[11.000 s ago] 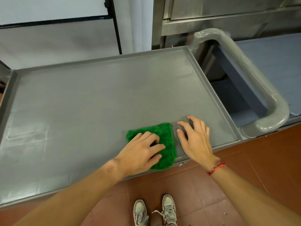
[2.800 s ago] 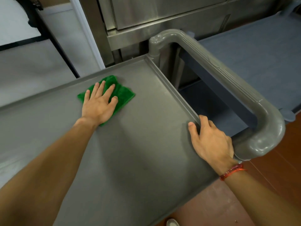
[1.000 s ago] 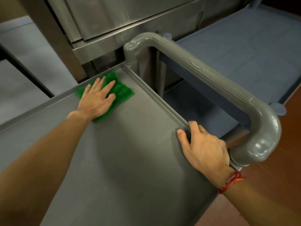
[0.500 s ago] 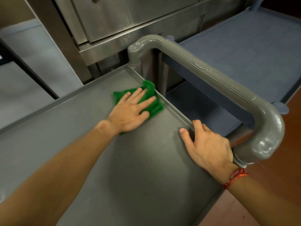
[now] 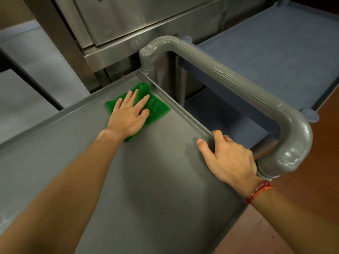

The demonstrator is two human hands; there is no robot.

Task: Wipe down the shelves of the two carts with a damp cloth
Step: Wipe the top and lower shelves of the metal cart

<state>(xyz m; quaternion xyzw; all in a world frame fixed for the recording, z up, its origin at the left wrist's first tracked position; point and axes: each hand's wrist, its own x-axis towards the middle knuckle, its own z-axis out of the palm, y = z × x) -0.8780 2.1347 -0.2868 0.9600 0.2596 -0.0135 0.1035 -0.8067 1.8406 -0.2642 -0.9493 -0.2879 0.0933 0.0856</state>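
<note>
Grey cart (image 5: 146, 189) fills most of my view, its flat top shelf running from bottom left up to the far corner. Behind it I see a stainless steel cabinet (image 5: 128, 21). On the right a blue cart (image 5: 275, 52) sits just beside the grey one, with its top deck and a lower deck both showing (the lower one is in shadow). Red-brown floor (image 5: 321, 195) shows along the right edge. A thick grey handle (image 5: 229, 76) arches off the grey cart's right end, from the far corner round to the near one. Both bare forearms reach in from the bottom. Left hand (image 5: 128, 116) lies flat on the green cloth (image 5: 157, 107) with fingers straight and spread, palm pressing down, nothing clenched. The cloth is on the top shelf in the far right corner, just beside the handle's far post. Its far end is bunched up and its right corner is against the raised rim (image 5: 183, 114). Right hand (image 5: 229, 160) grasps that rim close to the handle's near post, fingers hooked over the edge and thumb lying on the shelf surface. The hands are well apart. A red string bracelet (image 5: 258, 191) sits on the right wrist.
</note>
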